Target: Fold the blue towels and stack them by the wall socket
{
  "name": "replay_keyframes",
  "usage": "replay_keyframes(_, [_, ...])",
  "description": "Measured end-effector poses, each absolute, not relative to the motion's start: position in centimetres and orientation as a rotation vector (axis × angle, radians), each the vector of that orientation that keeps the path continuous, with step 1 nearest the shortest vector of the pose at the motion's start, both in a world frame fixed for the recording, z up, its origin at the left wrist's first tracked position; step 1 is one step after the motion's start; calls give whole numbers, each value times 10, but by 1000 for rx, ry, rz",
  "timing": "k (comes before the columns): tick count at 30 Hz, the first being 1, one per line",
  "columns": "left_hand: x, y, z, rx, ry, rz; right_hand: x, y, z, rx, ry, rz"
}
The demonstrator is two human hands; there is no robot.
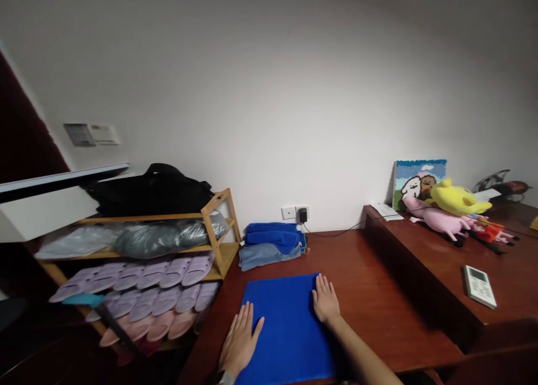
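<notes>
A bright blue cloth (290, 329), which looks like a towel, lies spread flat on the reddish-brown table (370, 295). My left hand (240, 340) rests palm down on its left edge, fingers stretched out and thumb apart. At the cloth's upper right corner, my right hand (326, 301) also lies flat, with its fingers extended. Neither hand grips anything. Behind the spread cloth, near the wall, sits a pile of folded blue towels (273, 239) with a greyer blue one (269, 256) at the front.
A wooden rack (218, 228) at left holds several slippers (168, 273), plastic-wrapped bundles and a black bag (155, 191). A charger (302, 214) is plugged into the wall. On the raised surface at right are plush toys (458, 200), a picture (420, 177) and a white remote (479, 287).
</notes>
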State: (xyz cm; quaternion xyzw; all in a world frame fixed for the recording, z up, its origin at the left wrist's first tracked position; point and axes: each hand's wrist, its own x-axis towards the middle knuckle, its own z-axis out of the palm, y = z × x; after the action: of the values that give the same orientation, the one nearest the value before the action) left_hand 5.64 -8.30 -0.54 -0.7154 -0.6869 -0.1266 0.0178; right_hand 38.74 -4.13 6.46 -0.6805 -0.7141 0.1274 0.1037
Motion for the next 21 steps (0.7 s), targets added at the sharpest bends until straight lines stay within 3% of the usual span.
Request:
replay_keyframes(7, [40,-75,-30,-2228,-2102,-415,386,-14,49,-2002,-2093,385])
replay_keyframes(12, [46,-75,-14,-2187,-2088,-435,386,-12,40,-1987,-2067,381])
replay_keyframes(21, [224,-18,54,-2686,-1778,-412,389,-14,40,-1978,-2084,393])
